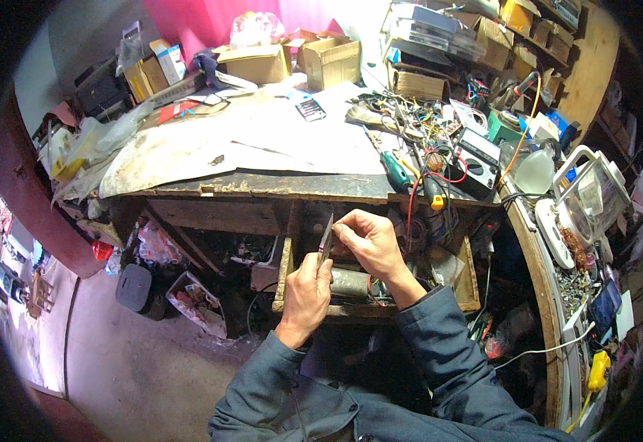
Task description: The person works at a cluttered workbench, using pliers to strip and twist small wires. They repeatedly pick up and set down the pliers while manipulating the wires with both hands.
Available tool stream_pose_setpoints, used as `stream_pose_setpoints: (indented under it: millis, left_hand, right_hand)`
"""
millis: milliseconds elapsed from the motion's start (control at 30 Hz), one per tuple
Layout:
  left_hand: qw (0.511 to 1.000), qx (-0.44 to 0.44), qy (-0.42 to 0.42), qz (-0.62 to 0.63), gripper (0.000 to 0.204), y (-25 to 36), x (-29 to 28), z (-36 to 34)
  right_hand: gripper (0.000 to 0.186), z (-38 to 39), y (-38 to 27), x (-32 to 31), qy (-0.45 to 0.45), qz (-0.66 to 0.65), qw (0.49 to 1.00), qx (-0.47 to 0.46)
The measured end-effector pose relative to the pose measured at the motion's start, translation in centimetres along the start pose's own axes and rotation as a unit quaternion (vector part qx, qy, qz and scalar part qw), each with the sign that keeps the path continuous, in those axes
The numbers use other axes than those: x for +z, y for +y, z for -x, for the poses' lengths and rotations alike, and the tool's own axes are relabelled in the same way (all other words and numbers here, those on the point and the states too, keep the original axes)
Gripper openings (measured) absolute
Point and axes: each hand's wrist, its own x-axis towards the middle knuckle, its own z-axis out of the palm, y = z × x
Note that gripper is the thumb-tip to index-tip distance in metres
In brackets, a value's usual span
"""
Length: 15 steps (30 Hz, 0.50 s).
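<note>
My left hand (307, 289) is closed round a slim, pointed metal tool (326, 240), its tip upward; whether it is tweezers or a blade I cannot tell. Close to that tip, on its right, my right hand (371, 241) has thumb and forefinger pinched together. Whatever lies in that pinch is too small to make out. Both hands are above an open wooden drawer (287, 274) under the bench. Inside the drawer a pale cylinder (351, 283) lies beside wires, partly hidden by my hands.
A paper-covered workbench (262, 144) spans the front. On its right lie a green-handled screwdriver (393, 171), a multimeter (477, 162) and tangled wires (428, 121). Cardboard boxes (332, 60) stand at the back. A cluttered side bench (550, 309) runs along my right; a bin (134, 283) stands at left.
</note>
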Motion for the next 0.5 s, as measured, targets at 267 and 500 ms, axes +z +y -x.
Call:
stream_pose_setpoints:
  millis: [267,500]
  left_hand:
    - [1.0,0.018,0.013,0.005,0.014,-1.0,0.6,0.0]
    - [0.998,0.04,0.031,-0.023,0.017,-1.2,0.7,0.0]
  right_hand:
    - [0.01,0.1,-0.9,-0.6,-0.031,0.048,0.998,-0.008]
    - [0.011,-0.1,-0.3,-1.0,-0.019,0.14,0.988,-0.066]
